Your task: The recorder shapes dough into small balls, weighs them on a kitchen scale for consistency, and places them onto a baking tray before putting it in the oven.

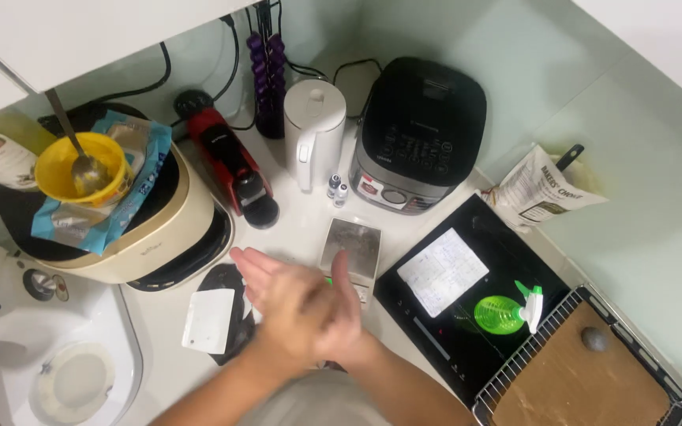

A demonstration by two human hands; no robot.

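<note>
— What are the hands doing?

— They're pressed together over the front middle of the counter [309,221]. The left hand [271,285] lies flat and open, fingers stretched toward the back left. The right hand [339,309] is laid across it, fingers loosely straight, not gripping anything I can see.

— Anything under them?

— A small steel scale [350,246] sits just behind the hands, and a bit of green shows at the right thumb; I cannot tell what it is. Left of the hands a white scraper [209,320] rests on a black mat [230,278].

— And around that?

— At the right edge, a black hob [483,237] with a paper sheet [442,271] and a green spray bottle [507,311] on it. Along the back: a white kettle [314,126], a black rice cooker [421,130], a red coffee machine [230,162]. Two tiny bottles [337,189] stand between kettle and cooker. On the left, a yellow bowl [80,167] with a spoon sits on a cream cooker [171,217].
</note>
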